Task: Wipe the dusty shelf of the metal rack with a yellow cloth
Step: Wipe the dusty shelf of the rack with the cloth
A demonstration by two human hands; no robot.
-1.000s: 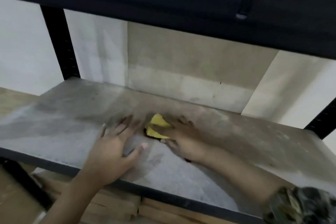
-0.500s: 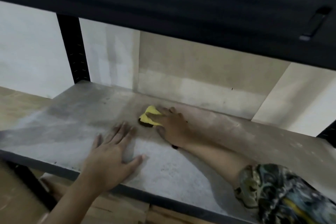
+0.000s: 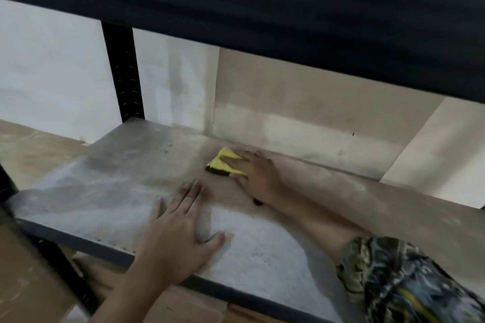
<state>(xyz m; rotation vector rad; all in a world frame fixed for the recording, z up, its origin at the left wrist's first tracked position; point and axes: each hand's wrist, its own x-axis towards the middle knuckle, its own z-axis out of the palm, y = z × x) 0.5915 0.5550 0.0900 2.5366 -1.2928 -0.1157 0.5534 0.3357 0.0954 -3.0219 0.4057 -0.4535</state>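
Observation:
The dusty grey shelf [image 3: 105, 186] of the black metal rack fills the middle of the view. A folded yellow cloth [image 3: 221, 164] with a dark underside lies near the shelf's back edge. My right hand [image 3: 258, 173] presses down on the cloth, fingers spread over it and pointing left. My left hand [image 3: 181, 231] lies flat on the shelf near the front edge, fingers apart, holding nothing. It sits in front of and to the left of the cloth, not touching it.
The upper shelf's dark beam [image 3: 262, 21] hangs low over the work area. A black upright post [image 3: 123, 71] stands at the back left, another [image 3: 60, 265] at the front left. White and beige wall panels are behind. Wooden boards lie below.
My right hand has pushed the cloth away from me toward the back of the shelf. The left hand stays flat on the shelf.

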